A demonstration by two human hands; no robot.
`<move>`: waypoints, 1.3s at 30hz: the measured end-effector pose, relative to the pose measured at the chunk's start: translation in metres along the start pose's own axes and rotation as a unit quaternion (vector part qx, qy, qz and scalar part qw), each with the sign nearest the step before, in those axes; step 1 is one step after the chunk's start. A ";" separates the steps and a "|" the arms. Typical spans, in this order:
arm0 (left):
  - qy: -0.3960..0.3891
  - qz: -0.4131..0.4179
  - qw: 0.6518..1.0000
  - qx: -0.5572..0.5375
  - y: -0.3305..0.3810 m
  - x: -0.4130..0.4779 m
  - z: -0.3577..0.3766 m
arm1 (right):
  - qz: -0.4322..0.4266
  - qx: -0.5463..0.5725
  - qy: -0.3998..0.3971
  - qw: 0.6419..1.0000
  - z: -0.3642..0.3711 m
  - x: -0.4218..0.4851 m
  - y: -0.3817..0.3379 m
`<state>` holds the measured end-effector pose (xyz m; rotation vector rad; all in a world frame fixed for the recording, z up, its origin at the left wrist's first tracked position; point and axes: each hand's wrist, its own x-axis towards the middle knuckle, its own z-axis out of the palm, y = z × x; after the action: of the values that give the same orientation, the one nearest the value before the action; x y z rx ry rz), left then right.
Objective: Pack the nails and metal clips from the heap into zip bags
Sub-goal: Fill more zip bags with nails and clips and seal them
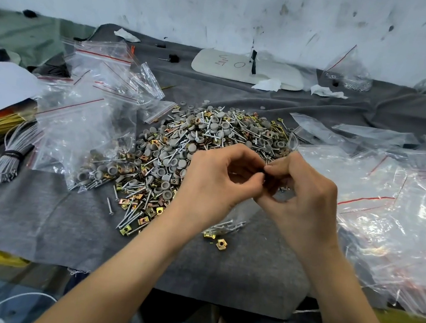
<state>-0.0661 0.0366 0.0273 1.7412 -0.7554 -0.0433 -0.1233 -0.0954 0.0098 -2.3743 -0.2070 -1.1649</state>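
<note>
Worktop (38, 220) draped in grey felt. Centre: heap (210, 134) of nails, brass-coloured clips and grey caps. Left and right edges: clear zip bags (92, 109). Left edge: tied wire bundle (8, 160). Far edge: white panel (244, 68).

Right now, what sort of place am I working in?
Probably a small workshop packing bench: a heap of nails, metal clips and grey caps on a grey felt cloth, piles of zip bags on either side, and a scuffed white wall behind.
</note>
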 end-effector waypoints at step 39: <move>0.012 0.171 0.976 0.134 -0.001 -0.004 0.000 | 0.208 0.231 -0.115 0.943 -0.012 0.012 0.003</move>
<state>-0.0687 0.0386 0.0256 1.8344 -1.0722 0.3274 -0.1233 -0.1046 0.0241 -1.9949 -0.0415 -0.5632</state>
